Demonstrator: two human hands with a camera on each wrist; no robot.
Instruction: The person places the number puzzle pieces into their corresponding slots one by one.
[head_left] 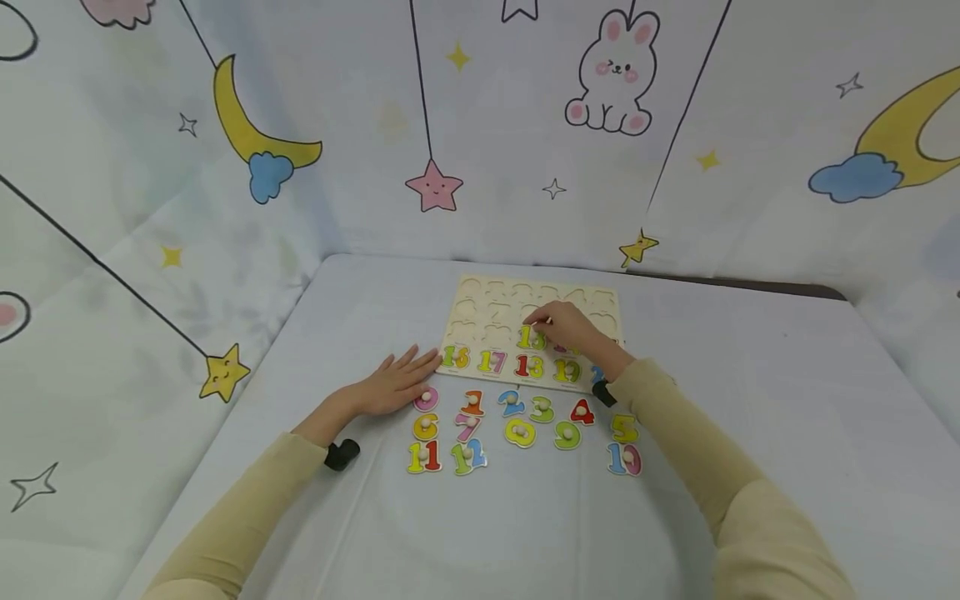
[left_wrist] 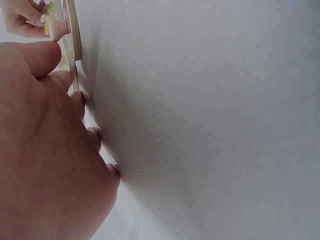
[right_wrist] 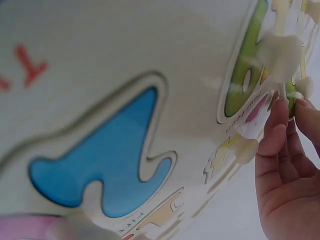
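My right hand [head_left: 567,326] is over the wooden number puzzle board [head_left: 480,312]. Its thumb and fingertips pinch a number 13 piece [head_left: 532,337] with a yellow 1 and a green 3, which overlaps the board's third row. In the right wrist view the fingers grip the green part [right_wrist: 290,97] from the side. My left hand [head_left: 393,385] lies flat with its fingers spread on the table, fingertips right at the board's lower left corner. Its thumb is beside the pink 0 piece [head_left: 426,399]. Part of the 14 piece [head_left: 567,349] shows under my right hand.
The bottom row holds pieces such as 16 [head_left: 455,357], 17 [head_left: 492,362] and 19 [head_left: 567,370]; the upper recesses are bare. Several loose knobbed numbers, among them 11 [head_left: 424,457], 12 [head_left: 468,457] and 10 [head_left: 624,459], lie in front on the white tablecloth [head_left: 525,533].
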